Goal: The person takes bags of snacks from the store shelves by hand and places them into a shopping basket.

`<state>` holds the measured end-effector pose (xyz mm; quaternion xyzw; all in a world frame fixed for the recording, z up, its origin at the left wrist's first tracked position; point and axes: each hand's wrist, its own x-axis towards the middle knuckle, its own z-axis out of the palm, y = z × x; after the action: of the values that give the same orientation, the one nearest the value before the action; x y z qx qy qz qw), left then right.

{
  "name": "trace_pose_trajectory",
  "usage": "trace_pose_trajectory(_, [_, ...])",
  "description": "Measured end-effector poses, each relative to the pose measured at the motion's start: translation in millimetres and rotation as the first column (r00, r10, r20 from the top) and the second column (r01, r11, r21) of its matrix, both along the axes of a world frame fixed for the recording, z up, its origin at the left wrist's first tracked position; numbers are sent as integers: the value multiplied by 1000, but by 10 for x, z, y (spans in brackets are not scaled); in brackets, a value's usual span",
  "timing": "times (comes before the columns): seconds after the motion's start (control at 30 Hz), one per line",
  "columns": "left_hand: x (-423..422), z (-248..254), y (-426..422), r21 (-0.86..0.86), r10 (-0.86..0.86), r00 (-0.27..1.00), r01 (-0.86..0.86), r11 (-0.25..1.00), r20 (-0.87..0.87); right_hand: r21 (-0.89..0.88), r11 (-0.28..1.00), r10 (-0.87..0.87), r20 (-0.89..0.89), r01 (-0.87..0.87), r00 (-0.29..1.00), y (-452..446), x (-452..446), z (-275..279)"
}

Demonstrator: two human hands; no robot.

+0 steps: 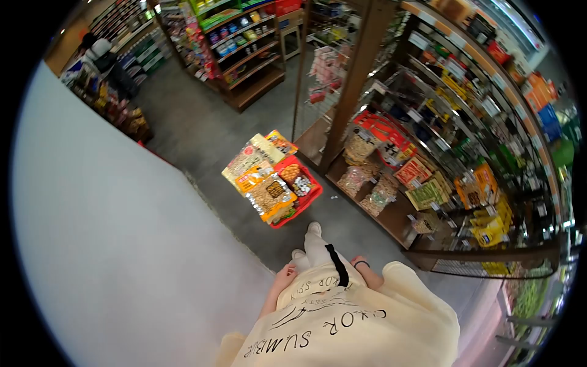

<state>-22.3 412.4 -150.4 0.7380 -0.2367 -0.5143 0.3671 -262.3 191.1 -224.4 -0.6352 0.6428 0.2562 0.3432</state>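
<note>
My left hand (pixel 285 277) hangs beside my thigh, near the hem of my cream shirt (pixel 342 315). Its fingers look loosely bent, with nothing visible in them. On the other side, my right hand (pixel 356 260) is by my hip, a dark band round the wrist; its fingers are too small and foreshortened to make out. Ahead of my feet, a red shopping basket (pixel 313 194) sits on the floor, heaped with snack packs. An orange-edged bag of nuts (pixel 270 194) and a pale yellow bag (pixel 246 160) lie on top, overhanging the rim. Neither hand touches the basket.
A pale wall or panel (pixel 122 232) runs along my left. Brown shelving (pixel 391 226) with bagged snacks stands close on my right. Beyond the basket is another shelf unit (pixel 254 79). A person (pixel 107 58) stands far back left.
</note>
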Motion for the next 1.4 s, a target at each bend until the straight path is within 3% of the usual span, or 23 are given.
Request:
trace_pose_trajectory(0.17, [-35, -94, 123, -9, -27, 998, 27, 1000, 49, 89, 995, 42, -33, -39, 999, 91, -132, 139])
trace_pose_trajectory(0.23, [-25, -24, 97, 133, -194, 963, 171, 976, 187, 52, 998, -20, 32, 19, 999, 117, -219, 63])
trace_pose_trajectory(0.37, [-152, 141, -117, 287, -425, 882, 361, 887, 205, 9, 995, -100, 65, 100, 993, 173, -532, 86])
trace_pose_trajectory(0.43, [-231, 152, -199, 217, -435, 888, 400, 891, 149, 64, 987, -151, 24, 150, 988, 210, -770, 147])
trace_pose_trajectory(0.57, [-546, 210, -580, 204, -485, 851, 448, 871, 201, 63, 952, -300, 33, 298, 953, 348, -1425, 109])
trace_pose_trajectory(0.63, [-737, 207, -757, 174, -601, 751, 575, 799, 275, 50, 913, -408, 38, 406, 912, 452, -1736, 111])
trace_pose_trajectory(0.7, [-1005, 292, -1040, 248, -689, 687, 643, 725, 232, 41, 865, -501, 30, 499, 865, 560, -2092, 111])
trace_pose_trajectory(0.77, [-1291, 235, -1283, 232, -781, 559, 750, 619, 277, 56, 813, -577, -62, 580, 815, 660, -2449, 32])
trace_pose_trajectory(0.8, [-1468, 365, -1449, 232, -787, 551, 757, 611, 278, 58, 872, -473, -150, 486, 868, 738, -2670, -292])
trace_pose_trajectory(0.87, [-1862, 663, -1723, 59, -767, 634, 766, 640, 100, 137, 835, -518, -126, 532, 846, 873, -3067, -598])
trace_pose_trajectory(0.93, [-2226, 394, -1903, -87, -743, 668, 743, 664, 33, 221, 797, -553, -105, 562, 826, 927, -3241, -584])
trace_pose_trajectory(0.97, [-2392, 275, -1981, -85, -744, 668, 743, 664, 35, 239, 542, -832, 14, 806, 555, 957, -3277, -368])
trace_pose_trajectory(1.0, [-2564, 170, -2075, -139, -773, 634, 765, 629, -6, 296, 217, -975, 118, 930, 190, 966, -3332, -238])
trace_pose_trajectory(1.1, [-3036, 232, -2259, -199, -845, 532, 823, 532, -57, 305, 155, -963, 260, 940, 74, 1024, -3456, -37])
trace_pose_trajectory(1.23, [-3428, 307, -2408, -190, -920, 379, 901, 391, -96, 298, 41, -960, 276, 954, -45, 1074, -3427, 121])
trace_pose_trajectory(1.3, [-3484, 245, -2526, -214, -923, 352, 900, 380, -157, 281, 88, -971, 240, 956, 18, 1145, -3413, 125])
trace_pose_trajectory(1.37, [-3499, 259, -2689, -248, -920, 325, 894, 374, -217, 312, 61, -976, 219, 948, -9, 1201, -3442, -7])
trace_pose_trajectory(1.4, [-3471, 288, -2802, -229, -886, 365, 872, 434, -287, 317, 56, -977, 214, 947, -14, 1190, -3424, -21])
